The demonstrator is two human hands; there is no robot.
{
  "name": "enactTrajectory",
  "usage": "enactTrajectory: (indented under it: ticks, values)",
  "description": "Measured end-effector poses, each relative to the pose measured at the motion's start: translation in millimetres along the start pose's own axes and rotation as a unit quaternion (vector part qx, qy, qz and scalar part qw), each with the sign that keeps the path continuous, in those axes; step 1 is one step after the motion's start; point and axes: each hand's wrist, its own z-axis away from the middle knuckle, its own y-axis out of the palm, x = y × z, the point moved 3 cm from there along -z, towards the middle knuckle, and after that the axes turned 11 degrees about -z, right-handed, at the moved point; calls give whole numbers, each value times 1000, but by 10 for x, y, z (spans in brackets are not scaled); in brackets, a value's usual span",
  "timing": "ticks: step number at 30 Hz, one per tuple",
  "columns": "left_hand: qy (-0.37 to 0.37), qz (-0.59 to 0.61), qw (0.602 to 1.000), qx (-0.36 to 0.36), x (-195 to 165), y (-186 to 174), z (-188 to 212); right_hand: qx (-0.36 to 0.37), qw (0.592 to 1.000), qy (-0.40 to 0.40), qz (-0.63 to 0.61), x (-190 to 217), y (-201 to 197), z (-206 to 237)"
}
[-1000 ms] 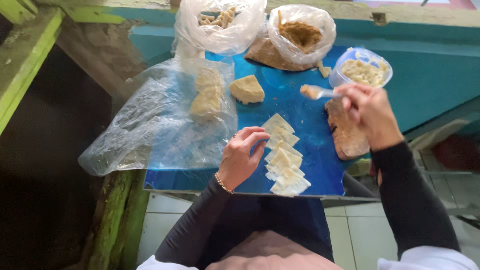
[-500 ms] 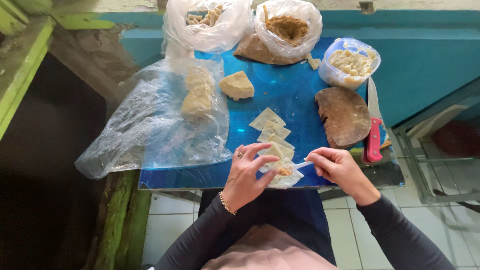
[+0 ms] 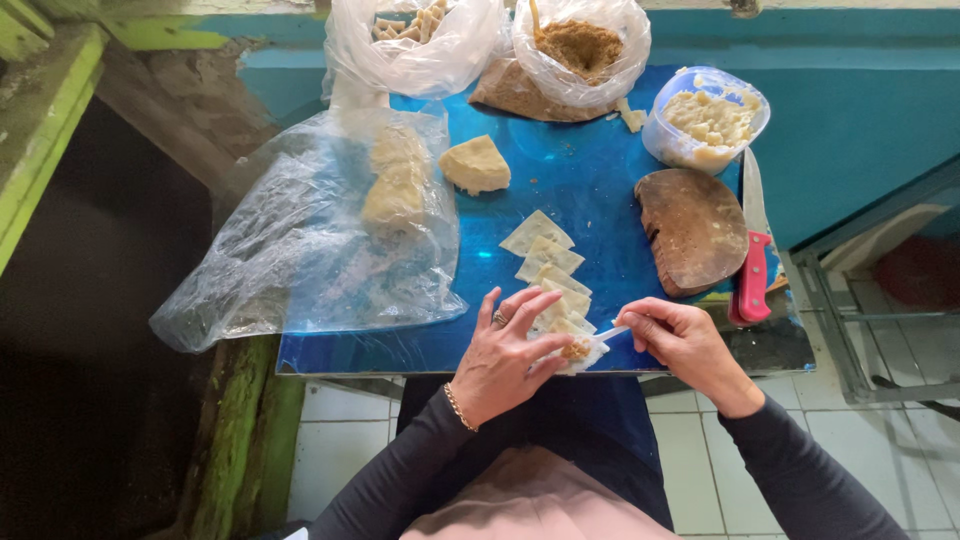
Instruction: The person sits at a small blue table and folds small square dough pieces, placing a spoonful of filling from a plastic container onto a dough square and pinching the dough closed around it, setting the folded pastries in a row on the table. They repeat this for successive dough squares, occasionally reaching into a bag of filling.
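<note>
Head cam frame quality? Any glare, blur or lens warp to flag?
Head view: soft daylight, sharp overall; bright glare patch on the blue table and sheen on the clear plastic bag; left side falls into deep shadow; wide-angle lens bends the edges; left hand and right hand in focus, no motion blur.

Hidden or cut-off items, head view:

- Clear plastic bag of pale chunks (image 3: 415,40): top cut off by the upper edge.
- Clear plastic bag of brown crumbly filling (image 3: 580,45): mouth cut off by the upper edge.
- Small white plastic spoon (image 3: 610,332): handle hidden inside the right hand (image 3: 685,345); bowl too small to make out.
- Nearest thin square dough wrapper (image 3: 578,352): mostly covered by the left hand (image 3: 505,360); filling on it blurred.
- Red-handled knife (image 3: 752,270): blade partly behind the round brown wooden board (image 3: 695,228).
- Pale dough lumps (image 3: 395,185): veiled under the large crumpled clear plastic sheet (image 3: 300,240).
- Glossy blue surface (image 3: 560,190): left part covered by that sheet.
</note>
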Motion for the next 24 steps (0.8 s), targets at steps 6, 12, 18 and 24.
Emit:
enactTrajectory:
  ticks: [6,12,18,24]
  values:
    - [17,3,1000,-3,-20,-30,18,-1,1000,-17,11,-20,21,5]
    - [24,-1,1000,13,-28,-33,30,-7,999,-30,21,-39,32,7]
    - [33,2,999,10,-33,-25,31,-4,999,-41,10,-26,7,10]
    - [20,20,1000,8,-22,-36,47,3,996,-89,33,26,20,36]
